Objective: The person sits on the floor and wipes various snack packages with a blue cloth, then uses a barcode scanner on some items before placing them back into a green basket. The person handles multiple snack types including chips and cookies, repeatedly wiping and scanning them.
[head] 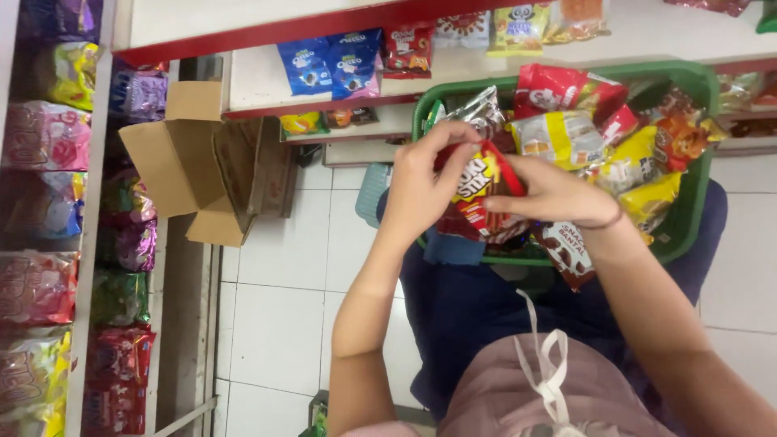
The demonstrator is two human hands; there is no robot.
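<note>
**Snack packets handled over a full green basket**

Pink fabric with a white drawstring [550, 364] lies closest to the camera, above dark blue trousers, with the person's two bare forearms reaching forward from it. Both hands meet over a red and yellow snack packet [477, 190], which sits at the near left edge of the green basket [696, 186] resting on the person's lap. The left hand [421, 182] has its fingers curled over the packet's top left corner, pinching it. The right hand [554, 194] closes on the packet's right side, thumb and fingers pressed to the wrapper, with a thin band at the wrist. Neither hand is loose; both grasp the same packet.

As a judgement, the work looks to be at an early or middle stage: the basket is heaped with packets in red, yellow, orange and silver, and only this one is in hand, lifted slightly above the pile. A brown packet [566, 255] hangs over the basket's near rim.

Ahead, white shelves with red edging [324, 105] carry a row of blue biscuit packets [332, 65] and other snacks, with bare stretches between them. An open cardboard box [202, 162] stands on the white tiled floor [283, 316] to the left, beside a rack of bagged goods [48, 243].
</note>
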